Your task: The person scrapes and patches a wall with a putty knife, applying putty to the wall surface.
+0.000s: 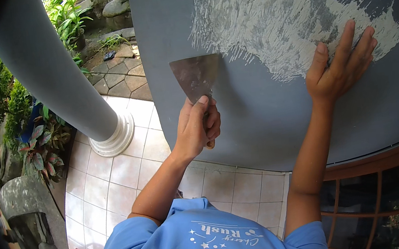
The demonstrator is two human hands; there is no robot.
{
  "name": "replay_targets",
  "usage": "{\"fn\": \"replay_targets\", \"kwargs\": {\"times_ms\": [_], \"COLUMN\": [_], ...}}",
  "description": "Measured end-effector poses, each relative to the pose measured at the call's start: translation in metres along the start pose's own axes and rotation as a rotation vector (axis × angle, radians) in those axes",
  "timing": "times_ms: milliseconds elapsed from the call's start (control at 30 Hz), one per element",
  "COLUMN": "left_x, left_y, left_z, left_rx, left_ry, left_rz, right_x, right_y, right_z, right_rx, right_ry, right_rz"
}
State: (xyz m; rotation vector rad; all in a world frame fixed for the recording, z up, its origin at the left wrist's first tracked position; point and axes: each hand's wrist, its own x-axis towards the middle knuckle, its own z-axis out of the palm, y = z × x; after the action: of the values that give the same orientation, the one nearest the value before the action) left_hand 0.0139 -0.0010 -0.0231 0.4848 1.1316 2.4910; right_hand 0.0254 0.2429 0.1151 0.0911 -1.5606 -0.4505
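Left hand is wrapped around a scraper, which is held before a grey wall; the right hand, fingers spread, is laid over the wall's rough whitish patch. Leftward, a round column is seen on tiled floor.

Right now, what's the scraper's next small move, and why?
Probably ease the scraper right onto the pale patch: the left hand holds it over smooth grey wall beside that patch, whose lower edge the right hand overlaps.

The left hand curls, right hand splays.
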Motion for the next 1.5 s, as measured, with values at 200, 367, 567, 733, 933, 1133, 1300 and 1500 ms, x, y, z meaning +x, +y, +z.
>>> {"fn": "replay_targets", "kwargs": {"times_ms": [200, 367, 567, 733, 933, 1133, 1300, 1500], "left_x": [-0.005, -0.001, 0.03, 0.01, 0.005, -0.001, -0.008, 0.02], "left_y": [0.002, 0.002, 0.035, 0.013, 0.005, 0.014, 0.01, 0.044], "left_z": [0.008, 0.006, 0.04, 0.023, 0.017, 0.022, 0.01, 0.045], "left_rx": [0.154, 0.248, 0.172, 0.226, 0.091, 0.063, 0.267, 0.193], "left_ry": [0.084, 0.118, 0.051, 0.147, 0.13, 0.072, 0.186, 0.037], "left_rz": [-0.012, -0.03, 0.004, -0.086, -0.149, -0.11, -0.08, -0.002], "right_x": [-0.001, -0.001, 0.002, -0.004, -0.001, 0.0, -0.014, -0.011], "right_y": [0.002, 0.002, 0.002, 0.003, 0.002, 0.002, -0.004, -0.005], "right_z": [-0.003, -0.002, 0.001, 0.001, 0.0, -0.004, -0.003, -0.006], "right_rx": [-0.004, 0.006, 0.027, 0.038, 0.031, 0.01, 0.029, 0.017], "right_ry": [-0.002, -0.005, 0.029, 0.02, 0.025, 0.014, -0.031, -0.045], "right_rz": [-0.008, -0.007, -0.035, 0.012, 0.002, -0.004, 0.003, 0.017]}}
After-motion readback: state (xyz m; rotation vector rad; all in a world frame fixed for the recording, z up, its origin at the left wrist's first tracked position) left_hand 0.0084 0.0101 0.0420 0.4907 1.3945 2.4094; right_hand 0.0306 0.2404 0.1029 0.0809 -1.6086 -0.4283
